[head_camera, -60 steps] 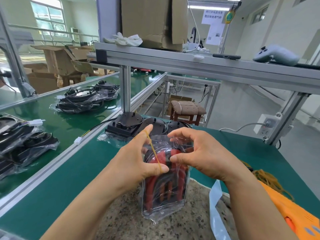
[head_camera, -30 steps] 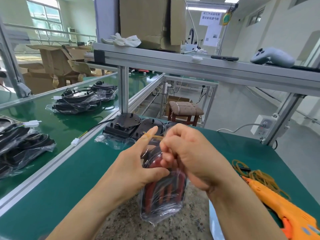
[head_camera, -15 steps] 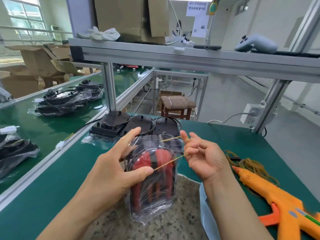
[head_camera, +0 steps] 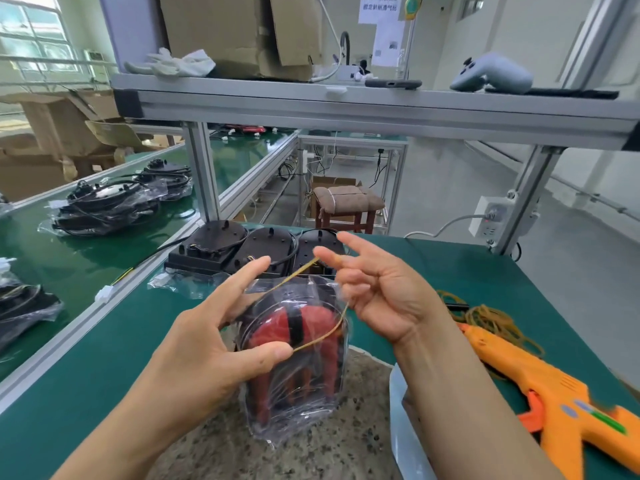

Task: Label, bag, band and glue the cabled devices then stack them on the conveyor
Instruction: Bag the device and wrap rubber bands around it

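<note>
Stretching the rubber band [head_camera: 323,337] wider, right hand [head_camera: 384,292] pulls from left hand [head_camera: 207,344].

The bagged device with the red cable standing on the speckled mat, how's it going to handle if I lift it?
The bagged device is probably slippery: its clear film is glossy and loose. Stood on end on the speckled mat, it may tip once the left hand lets go. The stretched rubber band should firm that film.
</note>
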Demonstrator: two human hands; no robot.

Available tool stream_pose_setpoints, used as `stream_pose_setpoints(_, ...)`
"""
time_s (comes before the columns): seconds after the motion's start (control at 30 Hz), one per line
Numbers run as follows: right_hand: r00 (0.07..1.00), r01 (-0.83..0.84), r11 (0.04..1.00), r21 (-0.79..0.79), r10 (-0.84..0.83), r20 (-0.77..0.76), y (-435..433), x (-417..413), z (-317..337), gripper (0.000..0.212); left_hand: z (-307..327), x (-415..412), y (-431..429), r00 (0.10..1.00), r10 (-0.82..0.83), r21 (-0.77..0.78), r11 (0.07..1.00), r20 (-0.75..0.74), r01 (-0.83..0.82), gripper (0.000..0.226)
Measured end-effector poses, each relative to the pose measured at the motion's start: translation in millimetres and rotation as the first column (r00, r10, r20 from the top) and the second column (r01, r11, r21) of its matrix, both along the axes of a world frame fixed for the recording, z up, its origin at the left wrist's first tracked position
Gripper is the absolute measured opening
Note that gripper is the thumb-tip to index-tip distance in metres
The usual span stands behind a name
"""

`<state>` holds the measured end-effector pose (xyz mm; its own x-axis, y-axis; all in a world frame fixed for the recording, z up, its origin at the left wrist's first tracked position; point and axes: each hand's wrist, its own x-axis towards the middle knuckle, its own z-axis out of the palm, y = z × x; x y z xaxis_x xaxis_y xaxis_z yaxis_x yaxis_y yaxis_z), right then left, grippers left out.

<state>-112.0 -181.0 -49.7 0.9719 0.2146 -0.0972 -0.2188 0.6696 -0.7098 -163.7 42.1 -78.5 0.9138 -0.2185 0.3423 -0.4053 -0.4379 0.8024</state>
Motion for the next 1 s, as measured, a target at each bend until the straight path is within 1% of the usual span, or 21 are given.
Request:
stream_pose_setpoints(0.1,0.999,-0.024,0.998,-0.052,0.022,-0.046,5.5,8.7,-2.4,0.07,3.1,-1.1,-0.3,1.0,-0.017,-0.001,1.0,0.006,0.017,0.089)
stream_pose_setpoints(0.17,0.994,-0.056,0.998,-0.039,0.052,-0.1,9.1,12.2,-7.3,0.073,3.9,-0.7,-0.4,1.0,-0.03,-0.003,1.0,0.009,0.03,0.088)
stream_pose_setpoints(0.27,0.979,-0.086,0.996,0.029,0.09,-0.181,12.7,13.9,-15.5,0.068,4.1,-0.5,0.4,0.999,-0.042,-0.002,0.999,0.011,0.042,0.088)
stream_pose_setpoints(0.37,0.977,-0.057,0.998,0.034,0.063,-0.202,6.6,5.2,-20.9,0.063,2.9,1.9,1.5,1.0,-0.022,-0.01,1.0,0.006,0.023,0.09)
stream_pose_setpoints(0.4,0.979,-0.044,0.998,0.038,0.051,-0.199,2.0,0.1,-23.2,0.068,2.7,2.4,0.8,1.0,-0.019,-0.016,1.0,0.005,0.019,0.09)
stream_pose_setpoints(0.5,0.99,0.007,0.998,0.067,0.002,-0.138,-11.8,-14.8,-24.5,0.096,0.9,3.7,0.5,1.0,-0.007,-0.035,0.999,-0.02,0.006,0.092)
stream_pose_setpoints(0.53,0.993,0.023,0.998,0.062,-0.016,-0.118,-14.4,-17.9,-22.1,0.099,-0.2,4.4,0.9,0.999,-0.011,-0.034,0.999,-0.03,0.01,0.093)
stream_pose_setpoints(0.57,0.993,0.044,0.998,0.044,-0.039,-0.11,-14.7,-20.7,-19.3,0.098,-0.7,4.7,1.2,0.999,-0.016,-0.032,0.999,-0.038,0.014,0.094)
stream_pose_setpoints(0.6,0.992,0.06,0.998,0.027,-0.057,-0.108,-14.4,-23.3,-17.4,0.093,-0.5,4.6,1.0,0.999,-0.017,-0.034,0.999,-0.045,0.015,0.095)
stream_pose_setpoints(0.7,0.991,0.079,0.997,0.008,-0.078,-0.113,-13.5,-27.4,-17.1,0.067,1.1,4.8,-0.7,0.998,-0.01,-0.057,0.998,-0.062,0.006,0.096)
stream_pose_setpoints(0.8,0.992,0.067,0.997,-0.044,-0.071,-0.106,-11.7,-31.2,-12.5,0.062,0.1,6.1,-0.8,0.998,-0.019,-0.062,0.998,-0.062,0.015,0.096)
stream_pose_setpoints(0.83,0.993,0.062,0.995,-0.082,-0.07,-0.097,-12.1,-32.8,-10.5,0.06,-0.1,6.4,-0.6,0.998,-0.021,-0.062,0.998,-0.062,0.017,0.096)
stream_pose_setpoints(0.87,0.992,0.074,0.985,-0.156,-0.089,-0.088,-14.0,-33.8,-8.8,0.056,-0.1,6.7,-0.7,0.998,-0.024,-0.063,0.998,-0.061,0.02,0.096)
stream_pose_setpoints(0.9,0.989,0.112,0.948,-0.299,-0.135,-0.056,-18.4,-34.2,-7.0,0.049,-0.3,7.0,-0.4,0.998,-0.026,-0.067,0.998,-0.062,0.021,0.095)
stream_pose_setpoints(0.93,0.976,0.193,0.844,-0.501,-0.217,0.011,-25.0,-34.1,-5.5,0.044,-0.8,7.9,0.6,0.998,-0.023,-0.076,0.997,-0.063,0.018,0.095)
stream_pose_setpoints(0.97,0.943,0.301,0.652,-0.696,-0.312,0.115,-33.5,-33.5,-5.9,0.04,-1.4,9.1,1.5,0.998,-0.015,-0.087,0.996,-0.066,0.01,0.093)
stream_pose_setpoints(1.0,0.896,0.394,0.437,-0.809,-0.38,0.231,-41.9,-33.8,-7.1,0.036,-1.7,9.9,2.0,0.998,-0.01,-0.094,0.996,-0.067,0.004,0.092)
